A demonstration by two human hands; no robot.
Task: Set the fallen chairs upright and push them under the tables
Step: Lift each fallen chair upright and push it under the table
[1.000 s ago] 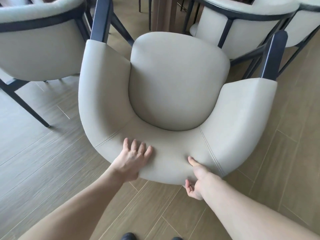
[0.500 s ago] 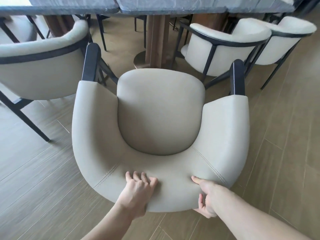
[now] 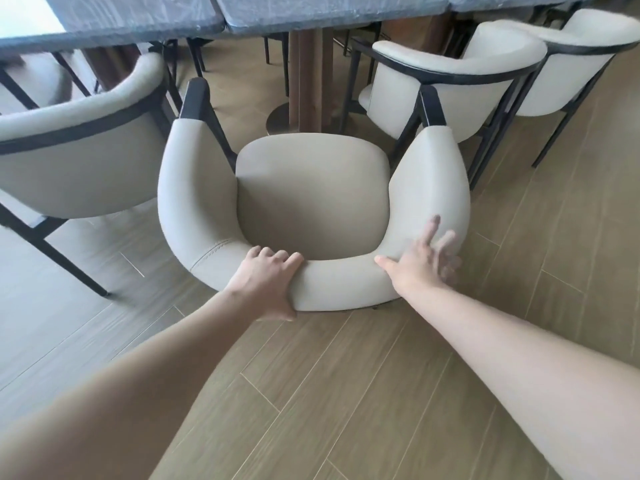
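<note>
A beige upholstered armchair [image 3: 311, 199] with black arm tips stands upright in front of me, its seat facing the grey marble-look table [image 3: 145, 15]. My left hand [image 3: 266, 278] grips the curved backrest, fingers over the top and thumb underneath. My right hand [image 3: 420, 258] lies flat with spread fingers against the backrest's right side; it is motion-blurred. The chair's legs are hidden beneath the seat.
A matching chair [image 3: 79, 161] stands close on the left and two more chairs [image 3: 450, 81] [image 3: 581, 60] on the right, flanking the gap. The table's wooden pedestal [image 3: 308, 77] with a round base is straight ahead. Wood-plank floor [image 3: 346, 393] lies behind the chair.
The chair has moved away from me toward the table. My right hand shifted from gripping under the backrest edge to a flat, spread position on its right side.
</note>
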